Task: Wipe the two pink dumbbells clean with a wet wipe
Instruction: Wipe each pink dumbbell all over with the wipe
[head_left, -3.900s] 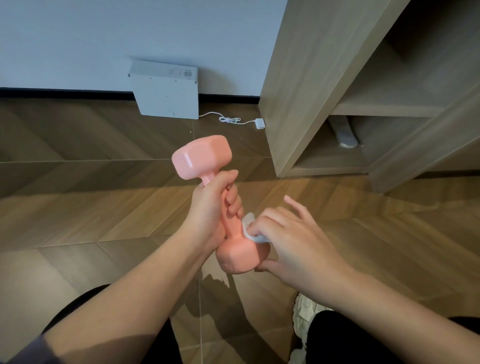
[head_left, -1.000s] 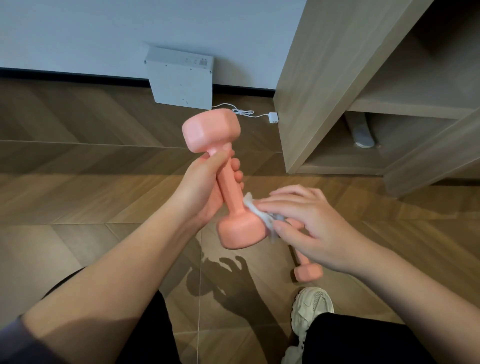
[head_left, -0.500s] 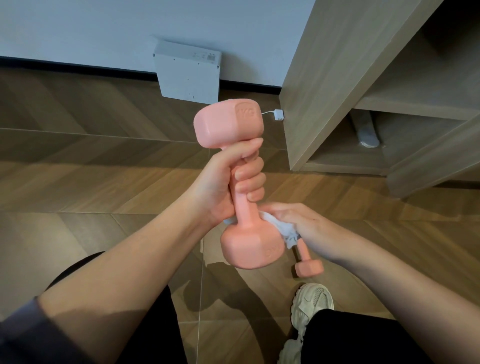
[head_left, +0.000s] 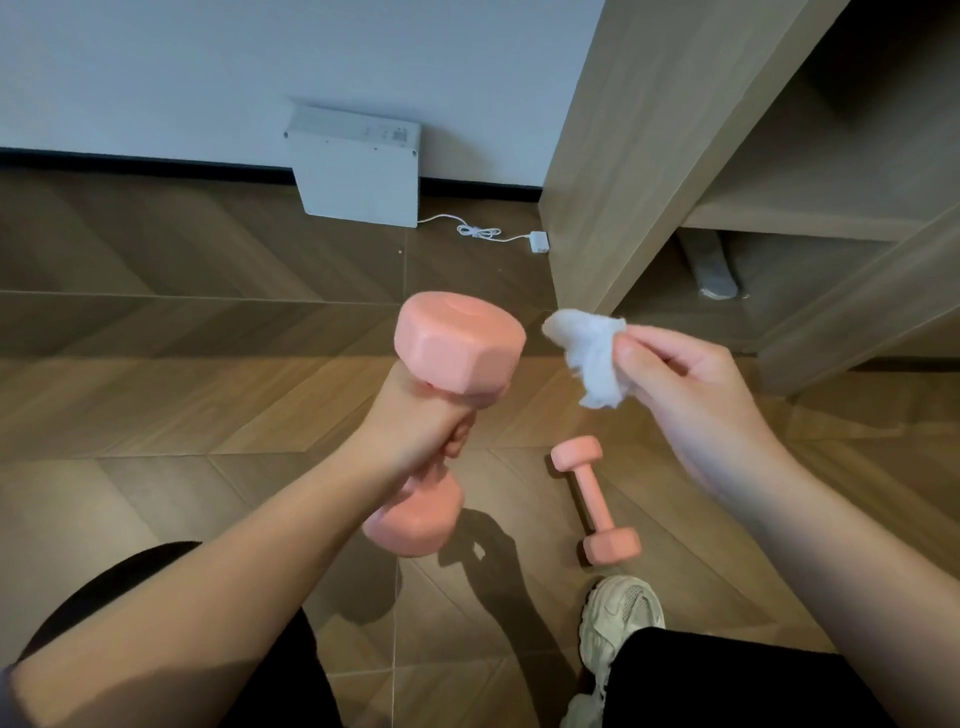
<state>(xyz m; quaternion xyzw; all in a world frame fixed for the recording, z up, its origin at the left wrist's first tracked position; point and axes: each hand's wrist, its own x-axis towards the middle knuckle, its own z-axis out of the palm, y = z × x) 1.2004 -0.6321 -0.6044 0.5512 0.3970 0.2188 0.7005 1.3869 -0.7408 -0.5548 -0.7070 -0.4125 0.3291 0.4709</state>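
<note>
My left hand (head_left: 415, 431) grips the handle of a pink dumbbell (head_left: 460, 343), held upright in the air with its top head tipped toward me. My right hand (head_left: 691, 389) pinches a crumpled white wet wipe (head_left: 592, 348) just right of that top head, a small gap apart from it. The second pink dumbbell (head_left: 595, 499) lies on the wooden floor below my right hand, near my shoe.
A white flat box (head_left: 358, 171) leans against the wall, with a white cable and plug (head_left: 537, 241) beside it. A wooden shelf unit (head_left: 649, 130) stands at the right. My light sneaker (head_left: 618, 618) rests on the floor near the lying dumbbell.
My right hand has lifted the wipe off the lower head and now holds it up beside the top head. The left hand has tilted the dumbbell's top toward me.
</note>
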